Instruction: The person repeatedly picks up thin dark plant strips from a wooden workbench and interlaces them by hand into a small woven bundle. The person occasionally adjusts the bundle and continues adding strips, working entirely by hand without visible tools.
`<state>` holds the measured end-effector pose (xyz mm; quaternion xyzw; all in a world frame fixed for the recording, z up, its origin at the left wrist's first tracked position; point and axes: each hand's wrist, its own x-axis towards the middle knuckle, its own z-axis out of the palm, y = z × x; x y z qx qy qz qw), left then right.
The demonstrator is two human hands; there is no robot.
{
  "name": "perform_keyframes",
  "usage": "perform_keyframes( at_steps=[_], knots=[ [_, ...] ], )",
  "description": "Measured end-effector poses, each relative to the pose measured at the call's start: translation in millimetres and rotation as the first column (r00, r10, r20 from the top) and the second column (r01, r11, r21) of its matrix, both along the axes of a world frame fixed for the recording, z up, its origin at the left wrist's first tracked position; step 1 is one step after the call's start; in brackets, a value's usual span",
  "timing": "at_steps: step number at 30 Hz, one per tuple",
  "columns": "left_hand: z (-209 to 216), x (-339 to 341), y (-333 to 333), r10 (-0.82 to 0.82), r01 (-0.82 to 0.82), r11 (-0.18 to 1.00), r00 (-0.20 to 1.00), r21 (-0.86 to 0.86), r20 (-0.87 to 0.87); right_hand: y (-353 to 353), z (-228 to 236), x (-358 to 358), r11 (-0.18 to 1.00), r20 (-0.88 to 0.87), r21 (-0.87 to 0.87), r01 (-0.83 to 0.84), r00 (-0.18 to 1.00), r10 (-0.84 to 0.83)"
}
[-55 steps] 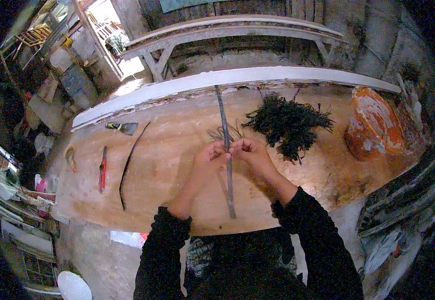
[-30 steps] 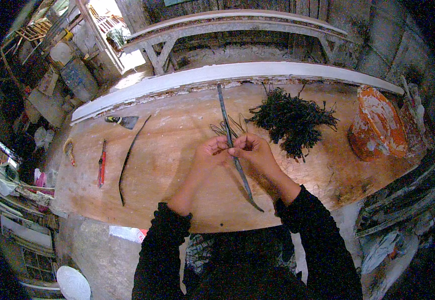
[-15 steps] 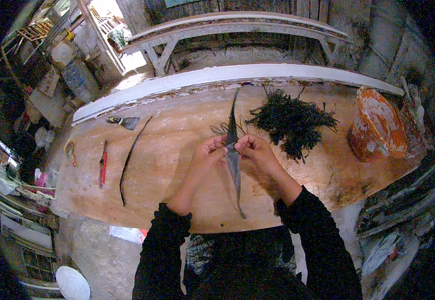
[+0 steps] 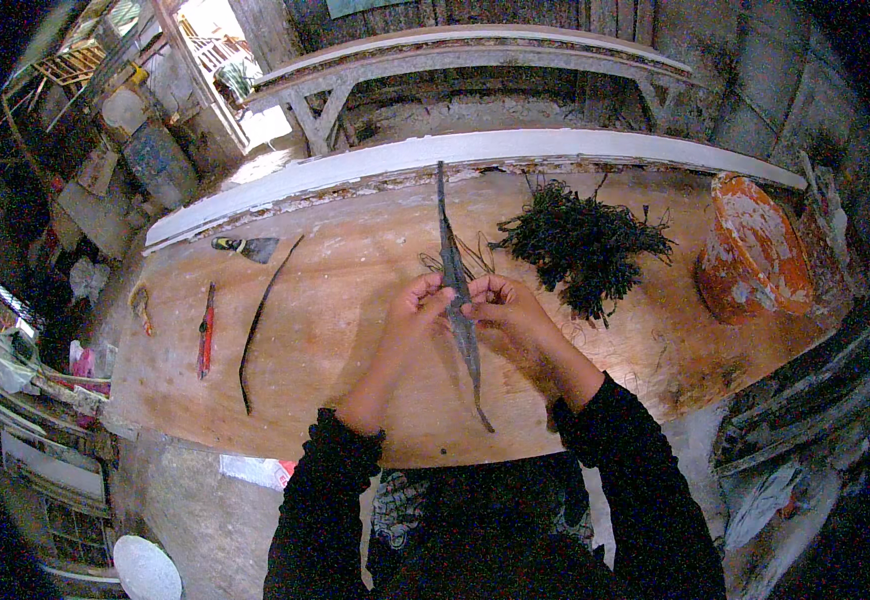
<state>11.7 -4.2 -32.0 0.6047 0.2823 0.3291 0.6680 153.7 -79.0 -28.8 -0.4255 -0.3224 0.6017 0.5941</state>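
A dark grey strip (image 4: 469, 352), wider in the middle and tapering to narrow ends, hangs above the table between my hands. My left hand (image 4: 415, 312) pinches its left edge near the middle. On the opposite edge, my right hand (image 4: 511, 312) grips it with thumb and fingers. Behind the strip, thin loose cords (image 4: 479, 258) lie on the wood. A tangled bundle of black strands (image 4: 585, 245) rests just beyond my right hand. To the left lies another narrow dark strip (image 4: 252, 338), slightly curved.
The wooden table (image 4: 180, 410) carries a red-handled cutter (image 4: 207, 340), a putty knife (image 4: 253, 246) and a small curved object (image 4: 142, 305) on the left. A paint-smeared orange bucket (image 4: 755, 250) lies tipped at the right. A long white board (image 4: 395, 152) borders the far edge.
The grey strip's upper end has swung left, and its middle is turned flatter between my fingers. My right fingers have shifted slightly on its edge.
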Motion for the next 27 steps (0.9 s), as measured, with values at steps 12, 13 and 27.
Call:
perform_keyframes(
  at_steps=[12, 13, 27],
  knots=[
    [15, -1, -9, -0.080, 0.082, 0.996, 0.996, 0.037, -0.049, -1, -2, 1, 0.999, 0.006, 0.034, 0.004, 1.000, -0.004],
    [10, -1, -7, -0.087, 0.087, 0.996, 0.996, 0.000, -0.017, -1, -4, 2, 1.000, 0.013, 0.030, -0.005, 1.000, 0.005],
    [10, -2, -7, -0.075, 0.077, 0.997, 0.996, -0.026, 0.054, -3, 2, 3, 0.999, -0.068, 0.006, -0.045, 0.997, 0.046]
  ],
)
